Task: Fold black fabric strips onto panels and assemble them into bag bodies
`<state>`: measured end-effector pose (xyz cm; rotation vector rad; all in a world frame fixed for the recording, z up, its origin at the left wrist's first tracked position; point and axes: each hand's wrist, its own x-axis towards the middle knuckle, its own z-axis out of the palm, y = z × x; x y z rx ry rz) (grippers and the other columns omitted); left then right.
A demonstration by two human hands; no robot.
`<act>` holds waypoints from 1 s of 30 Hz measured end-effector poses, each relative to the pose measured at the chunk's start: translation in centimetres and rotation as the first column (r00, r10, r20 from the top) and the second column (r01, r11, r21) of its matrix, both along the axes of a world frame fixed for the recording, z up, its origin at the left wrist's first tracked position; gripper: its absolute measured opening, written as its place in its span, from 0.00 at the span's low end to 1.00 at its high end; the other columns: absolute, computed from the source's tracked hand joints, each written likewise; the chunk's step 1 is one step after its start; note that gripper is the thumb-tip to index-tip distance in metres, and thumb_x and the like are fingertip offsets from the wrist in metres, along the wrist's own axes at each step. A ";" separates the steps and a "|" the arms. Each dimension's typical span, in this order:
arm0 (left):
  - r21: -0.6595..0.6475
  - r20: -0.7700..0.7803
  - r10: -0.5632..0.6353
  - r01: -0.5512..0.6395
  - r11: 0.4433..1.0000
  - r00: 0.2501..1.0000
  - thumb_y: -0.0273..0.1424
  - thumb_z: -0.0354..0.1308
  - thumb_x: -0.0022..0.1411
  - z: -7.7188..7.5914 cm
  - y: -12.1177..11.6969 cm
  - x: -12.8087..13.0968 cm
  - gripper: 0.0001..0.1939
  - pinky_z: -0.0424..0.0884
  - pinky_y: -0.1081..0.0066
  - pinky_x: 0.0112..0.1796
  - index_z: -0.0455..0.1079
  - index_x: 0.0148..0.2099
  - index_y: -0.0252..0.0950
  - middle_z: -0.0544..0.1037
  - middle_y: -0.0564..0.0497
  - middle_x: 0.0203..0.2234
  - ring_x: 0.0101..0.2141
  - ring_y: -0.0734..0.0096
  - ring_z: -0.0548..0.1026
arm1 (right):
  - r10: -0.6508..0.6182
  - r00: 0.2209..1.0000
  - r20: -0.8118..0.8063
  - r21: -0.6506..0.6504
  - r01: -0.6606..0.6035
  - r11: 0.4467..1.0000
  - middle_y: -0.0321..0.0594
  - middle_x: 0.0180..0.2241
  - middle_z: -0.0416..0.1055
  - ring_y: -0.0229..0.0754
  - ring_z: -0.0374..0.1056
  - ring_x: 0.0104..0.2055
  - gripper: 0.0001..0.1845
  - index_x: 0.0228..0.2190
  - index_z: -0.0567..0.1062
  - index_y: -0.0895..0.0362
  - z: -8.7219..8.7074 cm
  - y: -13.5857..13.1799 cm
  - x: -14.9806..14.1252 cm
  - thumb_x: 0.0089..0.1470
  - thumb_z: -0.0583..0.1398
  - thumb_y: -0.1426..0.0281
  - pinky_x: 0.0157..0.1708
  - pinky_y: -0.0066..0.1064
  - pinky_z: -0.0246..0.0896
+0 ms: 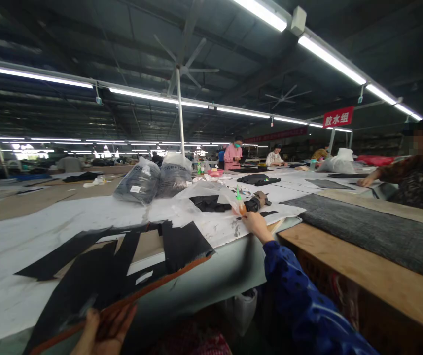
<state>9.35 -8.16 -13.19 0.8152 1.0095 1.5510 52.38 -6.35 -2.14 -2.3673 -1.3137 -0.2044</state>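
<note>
My right hand (pixel 256 226) reaches forward over the table's front edge, its fingers closed around a small squeeze bottle (pixel 241 209) with a green pointed nozzle and orange-brown contents. My left hand (pixel 104 330) is low at the near left, palm up with thumb and fingers apart. It is beside the orange-brown edge of a board (pixel 159 280); whether it touches that edge I cannot tell. Black fabric pieces (pixel 96 276) lie over the board, with beige and white pieces among them. Behind the bottle lies a black bundle (pixel 211 202) beside clear plastic.
Two plastic-wrapped bags (pixel 139 180) stand at mid-table. A dark grey fabric strip (pixel 367 231) covers part of a wooden-topped bench (pixel 330 251) on the right. One person (pixel 418 172) works at the right edge; others are farther back. A thin pole (pixel 180 113) rises behind the bags.
</note>
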 end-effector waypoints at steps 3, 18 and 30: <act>-0.088 -0.055 -0.293 0.288 0.954 0.954 0.54 0.68 0.35 0.6 -2.3 3.1 0.25 0.78 0.52 0.39 0.76 0.29 0.39 0.81 0.44 0.31 0.39 0.47 0.79 | 0.037 0.999 -0.029 -0.062 -0.039 0.997 0.54 0.45 0.74 0.54 0.70 0.49 0.15 0.42 0.78 0.59 -0.3 1.8 0.1 0.56 0.60 0.64 0.47 0.38 0.62; 0.703 -0.662 0.714 0.520 0.485 0.228 0.19 0.49 0.63 3.9 0.3 11.3 0.15 0.71 0.56 0.43 0.76 0.44 0.33 0.79 0.42 0.39 0.40 0.56 0.75 | -0.050 0.997 -0.052 0.002 0.051 0.999 0.58 0.45 0.73 0.57 0.69 0.49 0.17 0.47 0.74 0.61 0.4 0.7 -0.8 0.59 0.55 0.68 0.43 0.42 0.61; 0.658 -0.625 0.780 0.548 0.517 0.013 0.17 0.45 0.63 2.2 1.8 13.9 0.19 0.71 0.57 0.52 0.73 0.51 0.24 0.77 0.36 0.49 0.51 0.53 0.75 | 0.773 0.632 -0.059 0.424 -0.685 0.592 0.40 0.33 0.75 0.42 0.70 0.34 0.06 0.32 0.79 0.56 -3.2 -4.7 -11.3 0.57 0.61 0.69 0.34 0.31 0.62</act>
